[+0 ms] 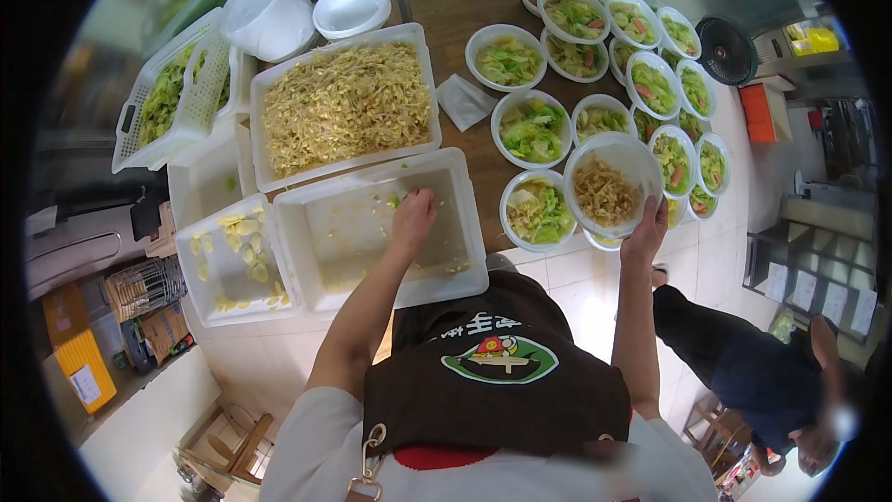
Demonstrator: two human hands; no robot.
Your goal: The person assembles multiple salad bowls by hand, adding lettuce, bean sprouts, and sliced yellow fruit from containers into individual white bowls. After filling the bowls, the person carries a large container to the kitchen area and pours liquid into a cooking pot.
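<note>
My right hand (pixel 644 236) grips the rim of a white plastic bowl (pixel 615 143), thumb along its near edge. Pale brown shredded food (pixel 606 188) lies in the bowl's bottom. The bowl is held tilted above filled bowls at the table's edge. Inside a nearly bare white tub (pixel 455 177), my left hand (pixel 414 216) reaches down with its fingers drawn together. A green vegetable scrap (pixel 397 202) shows at its fingertips; whether they pinch it is unclear. Pale bits are scattered over the tub's bottom. Behind it a second white tub (pixel 429 93) is heaped with bean sprouts (pixel 348 107).
Several bowls of chopped cabbage (pixel 531 130) crowd the right side, some stacked. A tray of yellowish slices (pixel 243 251), a basket of greens (pixel 177 93) and white bowls (pixel 351 7) stand left and behind. A fan (pixel 727 51) sits far right. Another person (pixel 743 363) is at the right.
</note>
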